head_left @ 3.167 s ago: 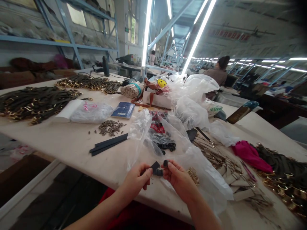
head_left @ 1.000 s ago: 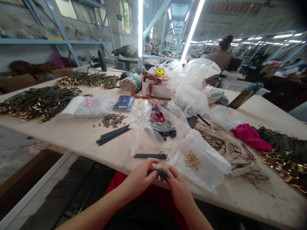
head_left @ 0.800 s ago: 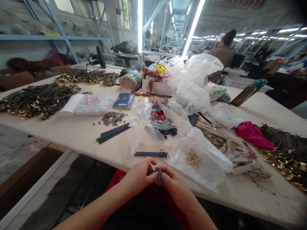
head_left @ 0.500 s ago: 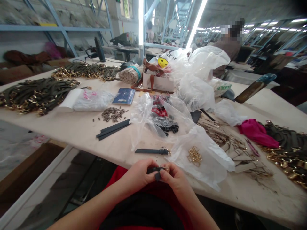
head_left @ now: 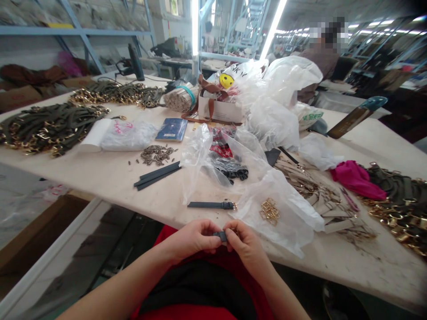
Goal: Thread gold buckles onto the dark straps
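Observation:
At the table's near edge, my left hand [head_left: 199, 238] and my right hand [head_left: 240, 240] pinch a short dark strap [head_left: 220, 236] between them. Fingers cover most of it; a bit of gold metal shows by the right fingertips. Just beyond lies a finished-looking dark strap with a gold buckle [head_left: 211, 205]. Gold buckles [head_left: 269, 211] rest in a pile on a white plastic sheet [head_left: 293, 235] to the right. Loose dark strips [head_left: 157, 176] lie to the left, near a heap of small metal pieces [head_left: 157, 154].
Dark straps with gold hardware [head_left: 50, 126] are heaped at the left, more [head_left: 400, 209] at the right. Clear bags [head_left: 280, 111], a blue booklet [head_left: 171, 129], beige straps [head_left: 320, 195], a magenta cloth [head_left: 358, 180] and a bottle [head_left: 356, 116] occupy the table. A person [head_left: 320, 62] is in the background.
Both hands have turned the dark strap: its loose end pointed down toward me before and now lies across between the fingertips. The view has shifted slightly.

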Demonstrator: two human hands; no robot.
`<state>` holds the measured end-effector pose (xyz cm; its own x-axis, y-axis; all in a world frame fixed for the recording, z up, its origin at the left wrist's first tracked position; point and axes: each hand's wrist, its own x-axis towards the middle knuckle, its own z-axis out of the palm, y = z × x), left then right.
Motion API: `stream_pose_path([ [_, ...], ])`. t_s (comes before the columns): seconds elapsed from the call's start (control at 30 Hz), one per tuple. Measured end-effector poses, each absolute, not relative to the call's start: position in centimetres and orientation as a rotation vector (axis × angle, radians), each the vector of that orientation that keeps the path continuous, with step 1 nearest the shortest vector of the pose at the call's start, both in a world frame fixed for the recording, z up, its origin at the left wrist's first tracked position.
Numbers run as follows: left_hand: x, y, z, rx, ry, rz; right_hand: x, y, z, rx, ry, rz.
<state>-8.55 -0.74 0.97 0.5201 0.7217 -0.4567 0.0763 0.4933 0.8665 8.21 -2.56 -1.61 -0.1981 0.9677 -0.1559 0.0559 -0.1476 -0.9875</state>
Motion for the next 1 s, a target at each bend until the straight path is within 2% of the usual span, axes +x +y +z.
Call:
stream_pose_path([
  [0.3,-8.5,-1.2,1.7,1.029,0.955,0.399,8.9,-3.2,-1.2,-1.248,-1.220,1.700],
  [0.5,-8.6,-1.0,1.8,1.042,0.921,0.323,9.6,-3.3,-1.0,-1.331,-1.769,1.131],
  [0.67,-8.4,-0.9,1.1,1.079,0.920,0.296,9.9,-3.4,-0.4,-1.203,-1.983,1.027],
  [0.83,-7.9,-0.8,0.3,1.139,0.927,0.338,10.0,-3.6,-0.8,-1.261,-1.928,1.131],
  [1.0,-8.6,-1.1,1.2,1.134,0.962,0.367,11.0,-4.3,-0.5,-1.281,-1.718,1.524],
])
